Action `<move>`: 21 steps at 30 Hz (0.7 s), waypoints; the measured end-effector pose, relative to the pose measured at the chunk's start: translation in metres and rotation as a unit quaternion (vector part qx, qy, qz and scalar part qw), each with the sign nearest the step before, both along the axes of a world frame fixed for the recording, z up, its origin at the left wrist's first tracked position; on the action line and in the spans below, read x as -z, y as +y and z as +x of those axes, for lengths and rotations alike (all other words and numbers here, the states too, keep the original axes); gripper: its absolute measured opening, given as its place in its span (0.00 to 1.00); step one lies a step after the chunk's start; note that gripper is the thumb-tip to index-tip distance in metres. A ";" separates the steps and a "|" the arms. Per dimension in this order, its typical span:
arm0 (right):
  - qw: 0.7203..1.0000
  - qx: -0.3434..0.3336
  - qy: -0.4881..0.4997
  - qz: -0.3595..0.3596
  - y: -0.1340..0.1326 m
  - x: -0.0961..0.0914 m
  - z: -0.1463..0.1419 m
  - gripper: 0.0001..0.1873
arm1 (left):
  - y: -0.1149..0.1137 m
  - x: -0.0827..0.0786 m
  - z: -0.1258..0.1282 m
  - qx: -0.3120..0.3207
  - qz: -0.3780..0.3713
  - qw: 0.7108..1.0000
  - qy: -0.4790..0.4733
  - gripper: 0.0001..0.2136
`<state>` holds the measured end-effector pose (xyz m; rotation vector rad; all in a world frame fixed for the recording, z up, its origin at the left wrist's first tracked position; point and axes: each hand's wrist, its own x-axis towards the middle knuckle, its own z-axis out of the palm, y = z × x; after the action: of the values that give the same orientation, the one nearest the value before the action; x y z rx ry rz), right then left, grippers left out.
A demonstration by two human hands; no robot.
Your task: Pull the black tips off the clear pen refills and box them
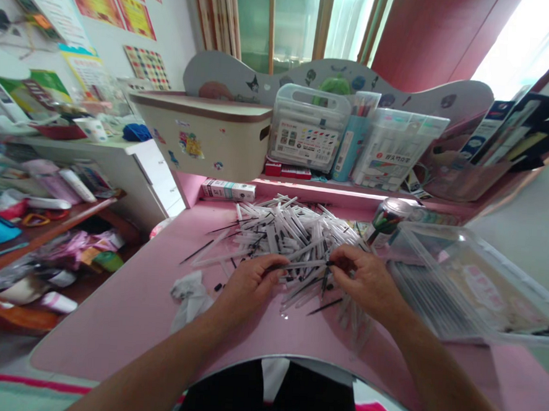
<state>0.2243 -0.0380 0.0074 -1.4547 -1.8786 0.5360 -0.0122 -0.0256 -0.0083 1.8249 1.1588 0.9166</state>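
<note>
The left hand (246,284) and right hand (367,282) clamp fingers on one pen barrel (305,266) above the pile (291,231) (refill (280,267) going in, I judge); next needs straight alignment.

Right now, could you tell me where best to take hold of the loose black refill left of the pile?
Probably pinch the black refill at mid-length from above, coming from the left hand side: it lies flat and slanted on the pink desk, its far end near the pile.
</note>
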 end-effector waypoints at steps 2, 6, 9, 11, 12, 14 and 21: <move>1.000 0.000 -0.010 0.020 0.000 0.000 0.000 0.06 | 0.000 0.001 0.000 0.000 0.004 1.000 0.009 0.10; 0.997 -0.007 -0.050 0.063 0.000 0.000 -0.001 0.08 | -0.003 0.000 0.000 -0.005 0.007 1.000 0.024 0.11; 0.995 -0.015 -0.059 0.079 0.000 0.001 -0.002 0.08 | -0.004 0.000 0.000 -0.003 0.006 0.999 0.035 0.12; 0.995 -0.017 -0.047 0.081 -0.001 0.001 -0.002 0.08 | -0.003 0.000 0.000 -0.002 0.010 0.999 0.039 0.12; 0.996 -0.018 -0.034 0.077 -0.001 0.001 -0.002 0.08 | -0.002 0.001 0.000 -0.002 0.014 0.999 0.040 0.12; 0.998 -0.022 0.000 0.060 -0.001 0.000 0.000 0.07 | 0.000 0.001 -0.001 -0.001 0.021 0.999 0.040 0.12; 0.999 -0.040 0.015 -0.005 0.001 -0.003 0.003 0.14 | -0.002 0.001 -0.002 0.000 0.040 0.999 0.028 0.12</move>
<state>0.2272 -0.0366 0.0108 -1.3756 -1.9180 0.6037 -0.0144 -0.0273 -0.0090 1.9259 1.1703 0.9294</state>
